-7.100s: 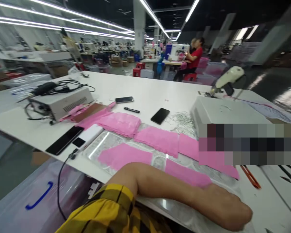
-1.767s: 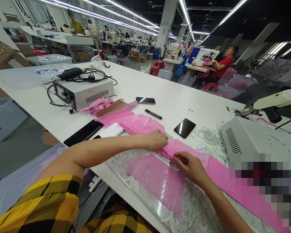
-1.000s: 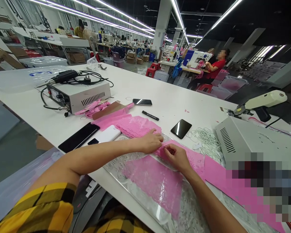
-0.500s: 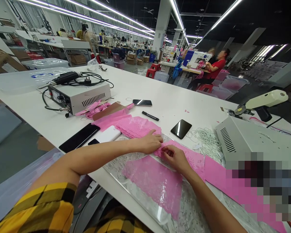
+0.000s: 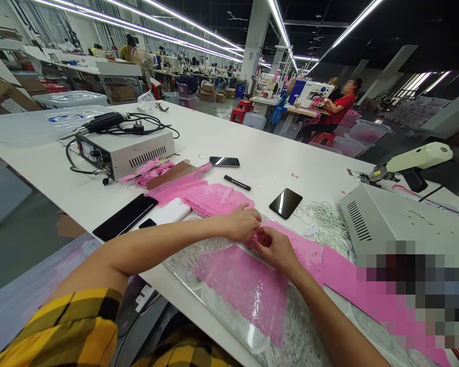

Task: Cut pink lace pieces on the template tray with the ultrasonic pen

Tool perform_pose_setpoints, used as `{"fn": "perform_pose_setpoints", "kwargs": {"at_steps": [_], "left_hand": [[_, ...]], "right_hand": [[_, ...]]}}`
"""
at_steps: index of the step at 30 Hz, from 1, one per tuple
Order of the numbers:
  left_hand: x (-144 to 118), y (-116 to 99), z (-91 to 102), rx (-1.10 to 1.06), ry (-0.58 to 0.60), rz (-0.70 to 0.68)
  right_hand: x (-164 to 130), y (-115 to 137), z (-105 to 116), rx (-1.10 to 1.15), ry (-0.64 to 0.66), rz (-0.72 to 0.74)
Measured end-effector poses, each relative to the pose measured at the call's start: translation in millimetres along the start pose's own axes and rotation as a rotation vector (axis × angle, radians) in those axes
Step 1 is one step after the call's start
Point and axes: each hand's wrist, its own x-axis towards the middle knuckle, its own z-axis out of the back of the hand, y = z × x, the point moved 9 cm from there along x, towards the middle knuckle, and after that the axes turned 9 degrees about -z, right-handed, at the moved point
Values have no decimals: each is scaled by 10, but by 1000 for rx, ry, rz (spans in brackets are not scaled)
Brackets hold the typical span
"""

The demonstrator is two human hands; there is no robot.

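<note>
Head view, centre of frame: left hand (image 5: 241,224) and right hand (image 5: 277,248) meet fingertip to fingertip on a pink lace piece (image 5: 298,248), both w/ fingers curled narrow and pinching its left edge. The lace is bright pink, thin, w/ a fine openwork pattern and a scalloped edge; it lies flat, running right from the hands toward lower right of frame. Cannot tell if one layer or several are pinched.

Just below the hands, lower centre: a second pink lace panel (image 5: 245,285), same colour and pattern, under a clear glossy sheet (image 5: 199,257) that reflects the ceiling lights. Just left of the left hand: a stack of pink lace (image 5: 214,199), folded, edges ruffled.

Around them on the white table (image 5: 252,148): black phone (image 5: 285,203) above the hands, black marker (image 5: 237,182) and another phone (image 5: 224,161) further up, white elastic loops (image 5: 329,216) right of centre. Left of frame: grey control box (image 5: 130,150) w/ black cables on top. Right: second grey box (image 5: 398,219). Upper right, background: a person in red (image 5: 338,109) seated at a sewing machine.
</note>
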Motion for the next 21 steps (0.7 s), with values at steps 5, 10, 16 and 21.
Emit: {"fn": "perform_pose_setpoints", "kwargs": {"at_steps": [5, 10, 16, 21], "left_hand": [[44, 43, 101, -80, -75, 96], [32, -23, 136, -122, -156, 252], [324, -402, -88, -158, -112, 321], [706, -633, -220, -112, -123, 332]], "right_hand": [[-12, 27, 250, 59, -122, -29], [-86, -6, 676, 149, -244, -107], [-254, -37, 1027, 242, -435, -186], [-526, -102, 1413, 338, -606, -218]]}}
